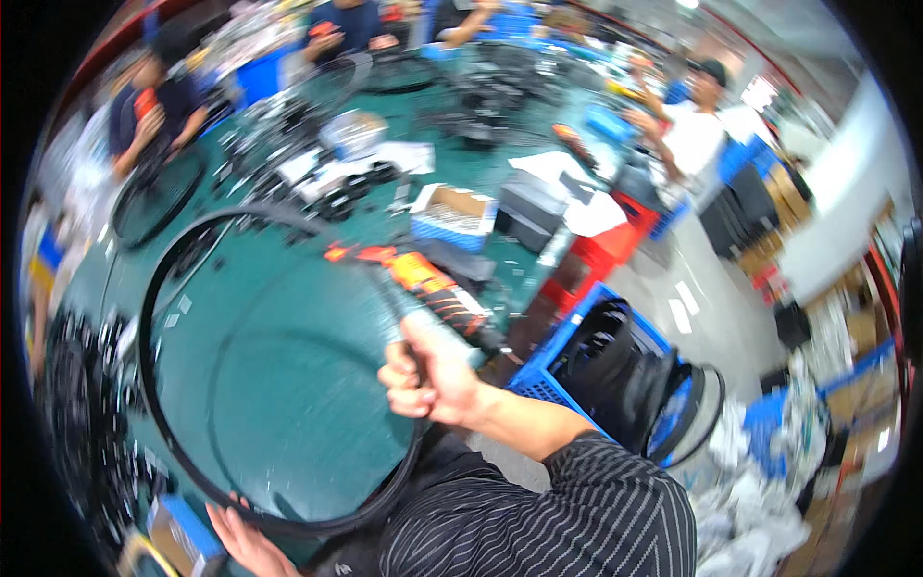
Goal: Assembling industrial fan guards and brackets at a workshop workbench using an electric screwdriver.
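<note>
A large thin black hoop, which looks like a bicycle wheel rim (152, 356), is held tilted above the green table (288, 385). My right hand (433, 375) is closed around its right side. At the hoop's lower left, my left hand (252, 544) lies against the outer edge with the fingers stretched out. Just beyond my right fist, an orange and black power tool (437, 293) rests on the table. Motion blur hides the hoop's finer detail.
Behind the tool stand an open blue and white box (454, 216) and a dark grey bin (529, 212). A blue crate (548, 385) of black hoops is at my right. Black parts (91, 423) crowd the left edge. Several people work around the table.
</note>
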`<act>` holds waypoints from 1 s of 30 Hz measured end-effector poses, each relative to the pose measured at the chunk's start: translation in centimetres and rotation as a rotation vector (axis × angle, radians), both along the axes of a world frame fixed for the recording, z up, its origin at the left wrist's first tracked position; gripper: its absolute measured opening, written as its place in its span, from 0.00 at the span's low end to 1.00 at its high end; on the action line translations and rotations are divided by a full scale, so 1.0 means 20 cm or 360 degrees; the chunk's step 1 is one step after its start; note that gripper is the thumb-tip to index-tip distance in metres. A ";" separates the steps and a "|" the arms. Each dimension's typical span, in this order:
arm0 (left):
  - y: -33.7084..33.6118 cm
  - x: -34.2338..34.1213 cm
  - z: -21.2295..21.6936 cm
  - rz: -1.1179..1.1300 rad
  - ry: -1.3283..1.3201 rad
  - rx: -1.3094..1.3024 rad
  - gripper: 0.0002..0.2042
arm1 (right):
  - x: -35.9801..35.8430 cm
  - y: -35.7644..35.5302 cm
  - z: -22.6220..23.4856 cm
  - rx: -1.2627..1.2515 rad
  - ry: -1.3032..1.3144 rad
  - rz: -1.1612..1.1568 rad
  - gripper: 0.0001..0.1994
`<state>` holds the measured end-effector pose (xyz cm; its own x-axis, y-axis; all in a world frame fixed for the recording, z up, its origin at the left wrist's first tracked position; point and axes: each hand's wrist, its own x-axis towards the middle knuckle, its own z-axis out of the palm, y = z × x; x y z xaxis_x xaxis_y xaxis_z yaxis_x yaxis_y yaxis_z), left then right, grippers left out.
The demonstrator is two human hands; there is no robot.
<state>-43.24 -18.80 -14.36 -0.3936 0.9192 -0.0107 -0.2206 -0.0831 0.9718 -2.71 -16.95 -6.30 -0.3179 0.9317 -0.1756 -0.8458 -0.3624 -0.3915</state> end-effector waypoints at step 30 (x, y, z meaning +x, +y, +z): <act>-0.07 0.03 0.11 0.0137 0.1192 -0.0149 0.34 | 0.07 0.25 -0.29 0.1010 -0.3137 -0.0711 0.07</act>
<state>-42.71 -20.23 -12.21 -0.3965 0.8934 0.2113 0.5043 0.0197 0.8633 -1.23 -11.95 -12.17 0.0515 0.9260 0.3739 0.7618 0.2057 -0.6143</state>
